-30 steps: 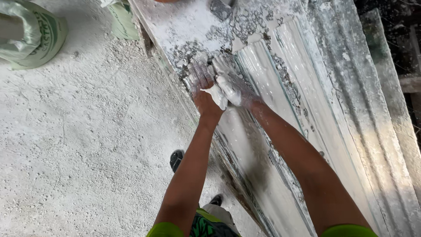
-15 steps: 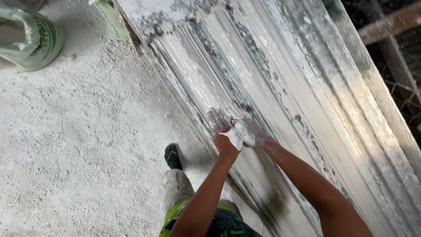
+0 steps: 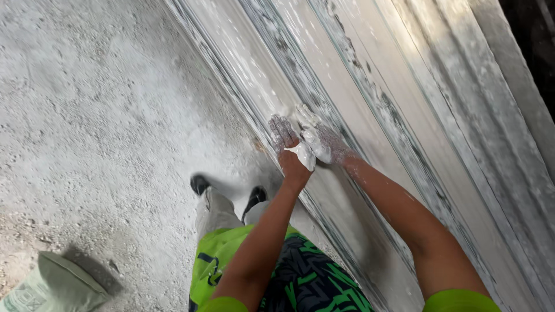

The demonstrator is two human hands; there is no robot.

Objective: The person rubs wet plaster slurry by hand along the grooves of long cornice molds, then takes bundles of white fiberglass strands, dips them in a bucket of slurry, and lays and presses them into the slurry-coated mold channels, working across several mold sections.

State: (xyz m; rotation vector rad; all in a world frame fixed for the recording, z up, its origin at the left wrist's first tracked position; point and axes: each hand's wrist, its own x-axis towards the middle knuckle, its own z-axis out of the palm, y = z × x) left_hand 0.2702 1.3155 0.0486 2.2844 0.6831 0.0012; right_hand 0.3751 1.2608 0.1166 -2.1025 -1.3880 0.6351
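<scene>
Plaster, a white wet lump [image 3: 303, 155], sits pinched between the two hands where they meet on the near channel of a long ribbed mould [image 3: 370, 115]. The left hand [image 3: 287, 144] lies flat, fingers spread and pressed on the mould's surface, with the lump tucked under its thumb side, apparently so the paste can be fed into the groove. The right hand [image 3: 319, 141], caked in white, curls loosely around the lump's other side, fingers pointing up the channel; it cups the paste rather than clenching it. Both arms reach out straight from a person in green sleeves, leaning over the mould's near edge. The mould runs diagonally, its ridges streaked with dried white. Beside that edge lie the dusty concrete floor [image 3: 98, 127], the person's dark shoes [image 3: 199, 184], and a pale green sack [image 3: 55, 286] at the lower left.
</scene>
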